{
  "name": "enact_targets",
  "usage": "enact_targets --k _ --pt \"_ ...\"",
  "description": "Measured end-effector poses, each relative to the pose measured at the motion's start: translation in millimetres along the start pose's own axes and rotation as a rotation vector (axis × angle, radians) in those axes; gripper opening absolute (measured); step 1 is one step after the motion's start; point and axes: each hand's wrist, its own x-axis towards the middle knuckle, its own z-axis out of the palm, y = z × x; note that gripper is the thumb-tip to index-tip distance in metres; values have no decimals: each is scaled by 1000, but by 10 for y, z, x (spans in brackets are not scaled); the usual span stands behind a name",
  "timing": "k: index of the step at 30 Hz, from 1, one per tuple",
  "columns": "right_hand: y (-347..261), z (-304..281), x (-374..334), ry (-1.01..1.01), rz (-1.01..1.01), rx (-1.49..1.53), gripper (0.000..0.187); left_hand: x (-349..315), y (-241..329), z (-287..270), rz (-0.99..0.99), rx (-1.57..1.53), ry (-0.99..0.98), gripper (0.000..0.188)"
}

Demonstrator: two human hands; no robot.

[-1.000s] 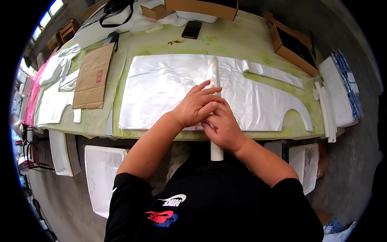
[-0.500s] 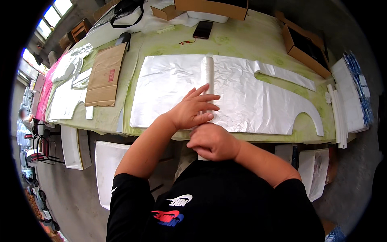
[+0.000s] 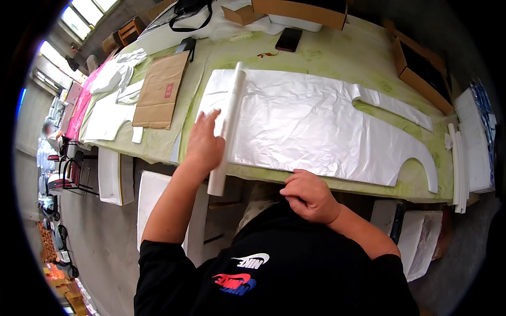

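Observation:
A white plastic apron lies flat and a little wrinkled across the table, its neck and strap cut-outs to the right. Across its left part rests a white tube-like roll, slanted, with its near end sticking out past the table edge. My left hand is against the roll's left side, fingers apart and slightly smeared by motion. By the table's front edge, below the apron's lower edge, my right hand is loosely curled, with nothing visible in it.
A flat cardboard piece and folded white plastic pieces lie left. Behind the apron is a black phone. An open carton sits back right, near white rolls and a stack of white sheets.
The roll has moved left across the apron and now slants. My left hand has gone left with it; my right hand has come off the roll's near end to the right. The view has shifted.

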Motion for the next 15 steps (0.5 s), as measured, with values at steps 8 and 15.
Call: enact_targets --k 8,15 --pt "-12 -31 -60 -7 -8 -23 21 111 -198 98 -195 264 -84 93" --pt "-42 -83 -169 46 85 45 19 146 -954 -105 -346 -238 37 76"
